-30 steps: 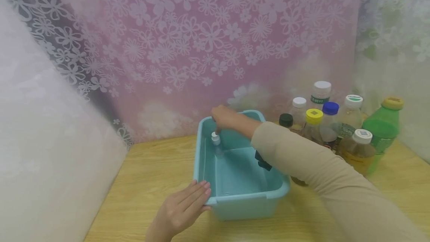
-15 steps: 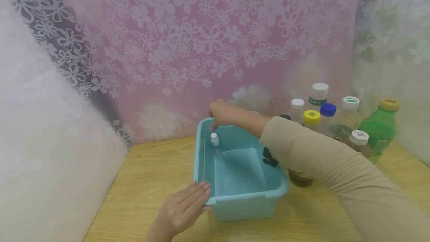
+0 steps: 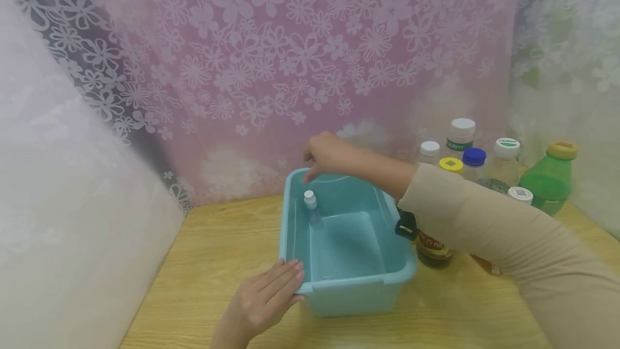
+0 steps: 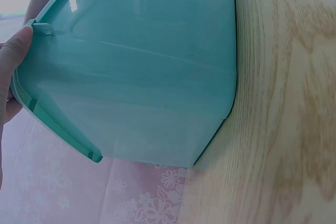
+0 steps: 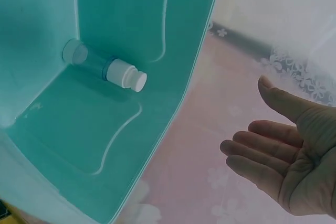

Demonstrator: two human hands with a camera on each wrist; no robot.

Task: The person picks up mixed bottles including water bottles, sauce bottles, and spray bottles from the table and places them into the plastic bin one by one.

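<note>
A light-blue plastic bin (image 3: 358,298) stands on the wooden table. My left hand (image 3: 261,300) holds its near left corner, thumb on the outside of the rim and fingers over the top; the left wrist view shows the thumb (image 4: 20,43) against the outer wall. Inside, in the far left corner, stands a small clear bottle with a white top (image 3: 310,202). The right wrist view shows this small bottle (image 5: 118,72) apart from my right hand (image 5: 278,156). That right hand (image 3: 329,152) is held over the far rim, fingers loosely bent, nothing in them.
Several drink bottles crowd the table to the right of the bin, among them a green bottle (image 3: 547,182), a blue-capped bottle (image 3: 473,157) and a dark bottle (image 3: 433,249). My right sleeve (image 3: 489,220) partly hides them. A floral curtain (image 3: 300,69) hangs behind.
My right hand has risen from the white top of the small bottle, leaving it standing in the bin. The right forearm has shifted rightward. The left hand stays on the rim.
</note>
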